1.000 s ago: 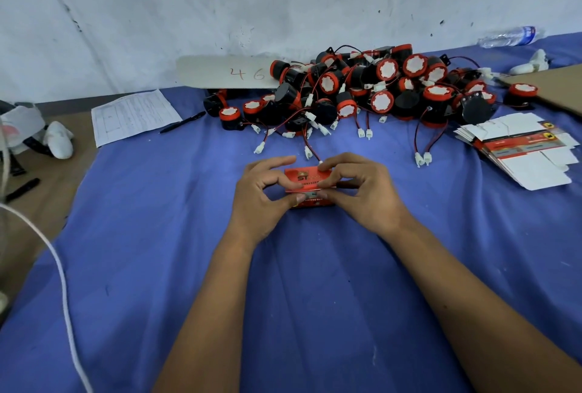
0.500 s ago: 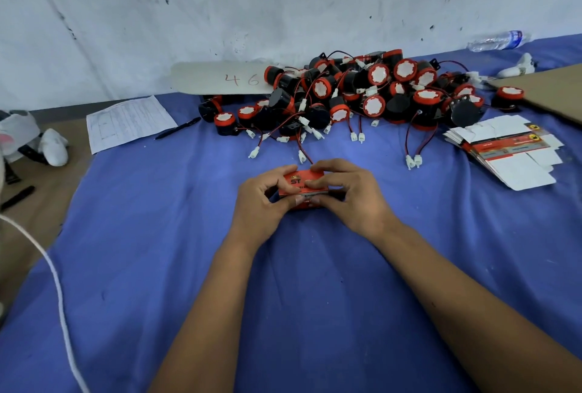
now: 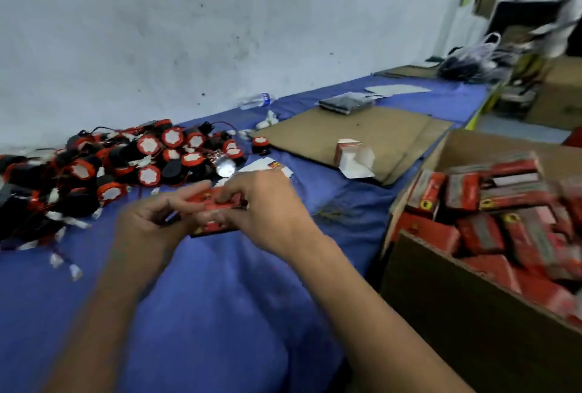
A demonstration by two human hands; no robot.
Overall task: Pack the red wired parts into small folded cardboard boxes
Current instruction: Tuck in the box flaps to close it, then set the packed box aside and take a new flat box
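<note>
Your left hand (image 3: 151, 222) and right hand (image 3: 264, 213) both hold one small red cardboard box (image 3: 214, 203) just above the blue cloth (image 3: 204, 314). Your right fingers curl over its top, and your left fingers pinch its near-left end. The picture is blurred here, so its flaps seem to be closed, but you cannot be sure.

To your left, the pile of red wired parts (image 3: 119, 165) lies on the cloth, black bodies with red rims and white connectors trailing toward you. Just beyond your right hand lie flat unfolded box blanks (image 3: 267, 165). Farther right, another small box with its white flap open (image 3: 354, 156) stands on a sheet of brown cardboard (image 3: 362, 131). At your right, a large cardboard carton (image 3: 456, 314) holds many packed red boxes (image 3: 491, 213). A plastic water bottle (image 3: 255, 100) lies by the wall.
</note>
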